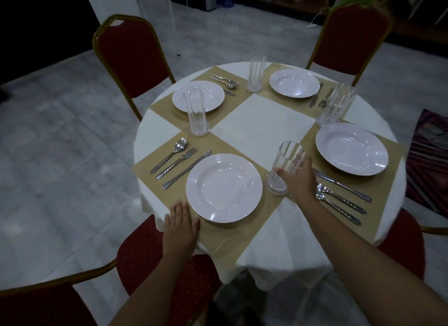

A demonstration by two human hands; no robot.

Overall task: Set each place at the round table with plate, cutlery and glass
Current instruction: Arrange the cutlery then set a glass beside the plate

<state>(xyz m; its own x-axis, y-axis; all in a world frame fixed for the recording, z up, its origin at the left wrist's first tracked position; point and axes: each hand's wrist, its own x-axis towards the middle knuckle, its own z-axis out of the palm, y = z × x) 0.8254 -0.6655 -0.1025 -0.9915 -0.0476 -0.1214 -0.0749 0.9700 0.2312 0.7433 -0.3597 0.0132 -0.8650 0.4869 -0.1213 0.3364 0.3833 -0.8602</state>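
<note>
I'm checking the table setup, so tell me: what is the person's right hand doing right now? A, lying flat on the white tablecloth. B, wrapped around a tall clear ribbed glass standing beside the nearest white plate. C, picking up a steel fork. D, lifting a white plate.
B: the right hand is closed around the tall clear ribbed glass, whose base sits on the tan placemat just right of the nearest white round plate.

Four white plates are sitting on tan placemats [225,240]. The near plate [224,188] is lying right of a spoon [169,154], fork [177,162] and knife [186,169]. A ribbed glass [282,170] is standing upright, seemingly touching the table, just right of it.
</note>
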